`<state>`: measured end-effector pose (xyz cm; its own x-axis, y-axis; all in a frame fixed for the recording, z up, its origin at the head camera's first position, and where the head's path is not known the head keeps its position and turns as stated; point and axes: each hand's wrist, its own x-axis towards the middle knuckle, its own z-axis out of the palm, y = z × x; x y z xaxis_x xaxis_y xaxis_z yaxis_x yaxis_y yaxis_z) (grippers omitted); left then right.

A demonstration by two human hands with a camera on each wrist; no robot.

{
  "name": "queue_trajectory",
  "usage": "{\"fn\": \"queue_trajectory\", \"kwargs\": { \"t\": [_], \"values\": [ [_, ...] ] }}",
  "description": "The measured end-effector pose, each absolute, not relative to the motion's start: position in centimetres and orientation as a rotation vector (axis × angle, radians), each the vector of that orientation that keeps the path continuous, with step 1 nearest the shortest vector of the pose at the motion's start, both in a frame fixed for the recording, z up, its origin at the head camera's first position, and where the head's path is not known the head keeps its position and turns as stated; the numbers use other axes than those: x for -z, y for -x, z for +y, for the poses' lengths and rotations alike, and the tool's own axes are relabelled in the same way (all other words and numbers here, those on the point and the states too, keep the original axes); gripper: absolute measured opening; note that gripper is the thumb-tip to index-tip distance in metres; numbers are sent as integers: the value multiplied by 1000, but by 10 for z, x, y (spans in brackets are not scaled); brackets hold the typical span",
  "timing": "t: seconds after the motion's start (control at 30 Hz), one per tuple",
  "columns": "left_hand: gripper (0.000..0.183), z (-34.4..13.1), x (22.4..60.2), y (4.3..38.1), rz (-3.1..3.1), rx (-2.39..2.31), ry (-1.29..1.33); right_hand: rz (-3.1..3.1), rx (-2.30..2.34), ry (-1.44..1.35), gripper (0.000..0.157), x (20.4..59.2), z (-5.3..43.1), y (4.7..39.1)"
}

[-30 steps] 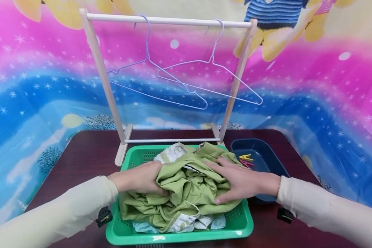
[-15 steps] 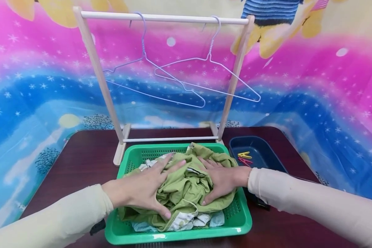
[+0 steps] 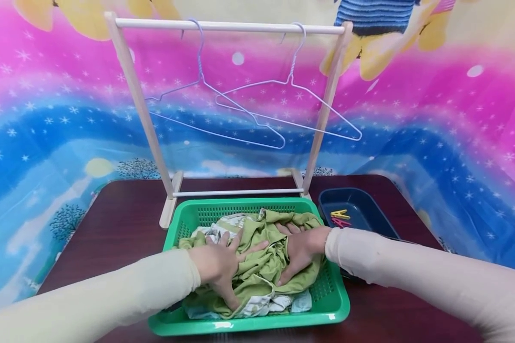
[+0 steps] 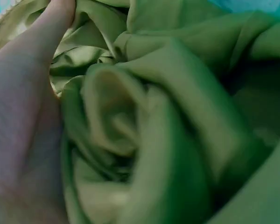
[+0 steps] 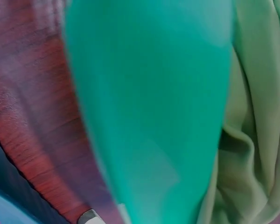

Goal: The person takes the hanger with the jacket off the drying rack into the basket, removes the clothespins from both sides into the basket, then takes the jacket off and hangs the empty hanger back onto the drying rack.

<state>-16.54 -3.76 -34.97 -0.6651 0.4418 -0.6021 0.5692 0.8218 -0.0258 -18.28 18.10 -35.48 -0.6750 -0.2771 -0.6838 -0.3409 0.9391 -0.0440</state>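
Observation:
A crumpled olive-green cloth garment [image 3: 263,286] fills the green plastic basket [image 3: 249,328], with white printed and pale blue fabric showing at its edges. My left hand [image 3: 221,267] presses on the left side of the pile, fingers spread. On the right side, my right hand [image 3: 302,250] lies on the garment with fingers extended and thumb apart. In the left wrist view, folds of the green cloth [image 4: 177,116] sit beside the edge of my left hand [image 4: 23,112]. The basket's rim [image 5: 149,107] fills the middle of the right wrist view; my right hand is out of that view.
Behind the basket stands a wooden rack [image 3: 322,119] with two lilac wire hangers [image 3: 199,81] on its top bar. A dark blue tray [image 3: 365,209] holding yellow and red clothespins [image 3: 339,214] is at the right. All stand on a dark red-brown table [image 3: 124,209].
My left hand let go of its bunch of cloth, spread its fingers and moved onto the pile. My right hand shifted left. The pile now sits lower in the basket.

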Motion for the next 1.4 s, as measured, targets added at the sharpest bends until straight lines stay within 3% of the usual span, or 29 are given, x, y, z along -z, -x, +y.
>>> {"fn": "queue_trajectory", "kwargs": {
  "t": [0.2, 0.37, 1.4],
  "values": [
    [134, -33, 357, 173, 2377, 289, -729, 2311, -294, 390, 89, 355, 177, 187],
    [134, -26, 359, 170, 2370, 402, -738, 2283, -378, 377, 84, 357, 175, 188],
    [139, -4, 357, 173, 2358, 459, -497, 2149, -469, 360, 97, 359, 162, 203]
  ]
}}
